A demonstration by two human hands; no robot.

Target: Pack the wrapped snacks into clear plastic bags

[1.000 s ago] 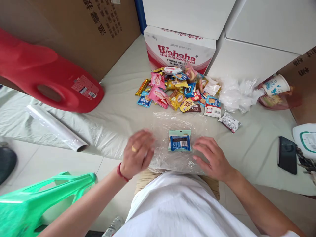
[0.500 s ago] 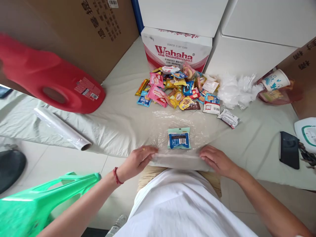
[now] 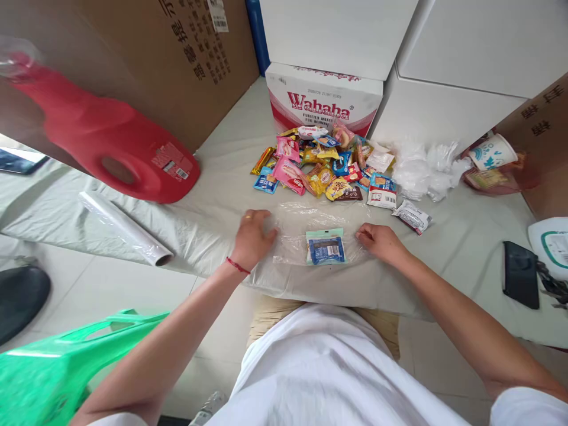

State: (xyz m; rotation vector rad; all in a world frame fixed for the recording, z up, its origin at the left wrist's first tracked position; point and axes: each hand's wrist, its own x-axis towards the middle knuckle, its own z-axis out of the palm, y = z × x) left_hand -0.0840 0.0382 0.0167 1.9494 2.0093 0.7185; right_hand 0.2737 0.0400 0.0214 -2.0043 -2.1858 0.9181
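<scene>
A sheet of clear plastic film lies on the cloth-covered surface. On it is a small snack packet, light green with a blue inner part, and the film's near part appears folded over it. At the film's left side is my left hand, its fingers curved and the thumb held apart, with nothing visible in it. My right hand has thumb and forefinger pinched at the film's right edge. Beyond the film is a heap of wrapped snacks.
To the left are a red detergent jug and a roll of film. Crumpled clear plastic, a paper cup and a black phone are on the right. A Wahaha carton stands behind the snacks; a green stool is lower left.
Both hands have moved away from my body, and the film's near edge has come up over the packet. My left hand has parted from the film's edge and opened.
</scene>
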